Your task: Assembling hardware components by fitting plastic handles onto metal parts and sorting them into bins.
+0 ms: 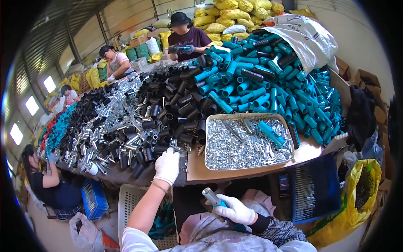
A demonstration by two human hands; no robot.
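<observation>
In a white glove, my left hand (167, 166) reaches to the table's front edge, its fingers drawn together at small metal pieces beside the black tubes (189, 138). What lies in its fingertips is hidden. My right hand (238, 211), also gloved, is closed around a teal-and-black tool handle (219, 202) above my lap. A bright metal cylinder with a hollow-looking end sticks out of that handle toward the upper left. Ahead of my right hand sits a shallow tray (206, 145) of small metal bits, with a teal handle (271, 134) lying on top.
Teal handles (252, 86) heap at the right beneath a white sack (306, 35). Metal parts (121, 105) spread leftward. Below the table are a white basket (126, 201) and a blue bin (315, 189); a yellow sack (348, 210) stands right. Several co-workers sit around the table.
</observation>
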